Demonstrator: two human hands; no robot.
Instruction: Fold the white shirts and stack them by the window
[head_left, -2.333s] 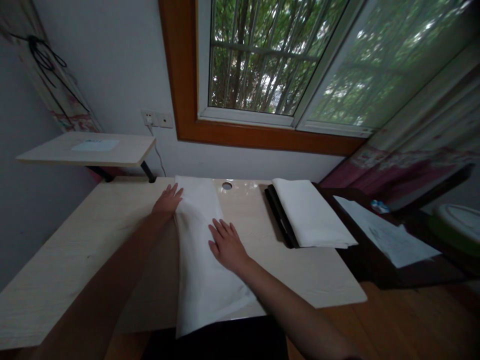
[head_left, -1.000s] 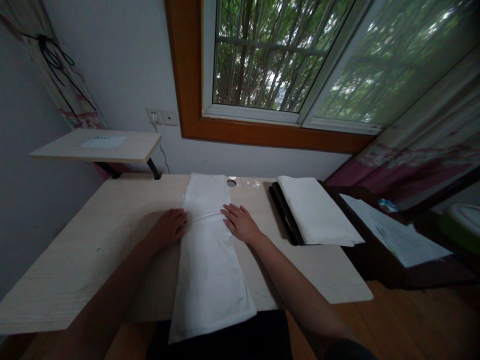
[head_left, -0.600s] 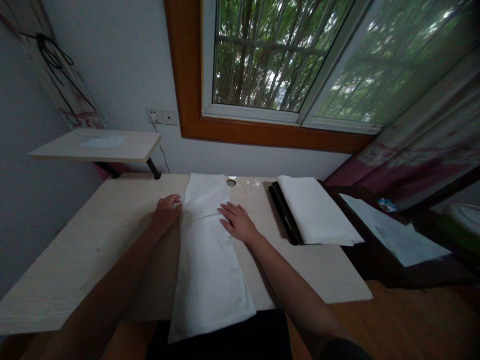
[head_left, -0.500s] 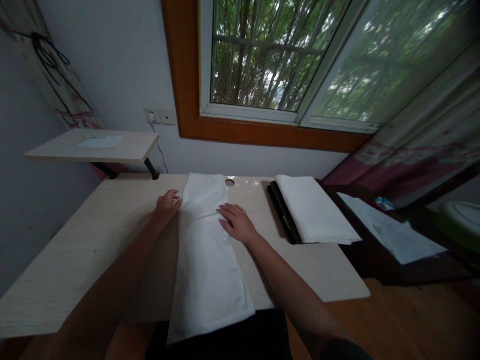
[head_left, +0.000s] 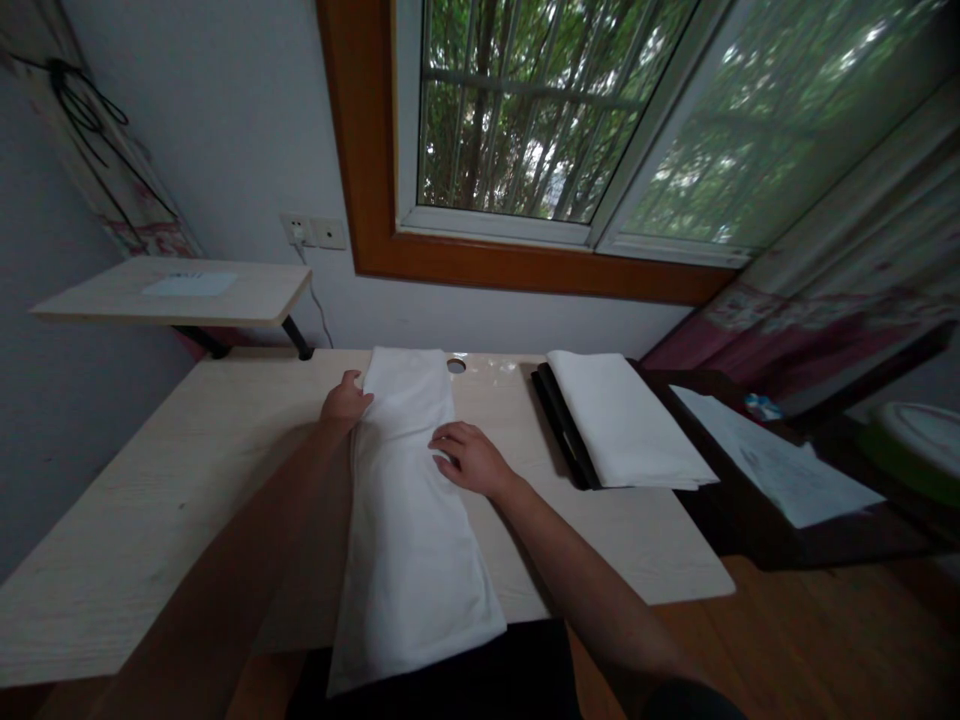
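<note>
A long folded white cloth (head_left: 409,520) runs from the back of the wooden table toward me, its near end overhanging the front edge. At its far left edge, my left hand (head_left: 346,402) is closed on the border, thumb on top and the other fingers partly hidden. My right hand (head_left: 471,458) rests over the right side of the cloth, fingers slightly bent and thumb apart, holding nothing. A small crease crosses the cloth between the hands.
To the right lies a folded white cloth stack (head_left: 626,420) on a black folder-like object (head_left: 564,430). A raised shelf (head_left: 259,300) stands at the back left. Beyond the table's right side, a paper sheet (head_left: 772,455) lies on dark furniture. A window (head_left: 540,120) is ahead.
My left hand has moved right onto the cloth's edge and its thumb has come over it. My right hand has shifted slightly nearer to me, its fingers more bent.
</note>
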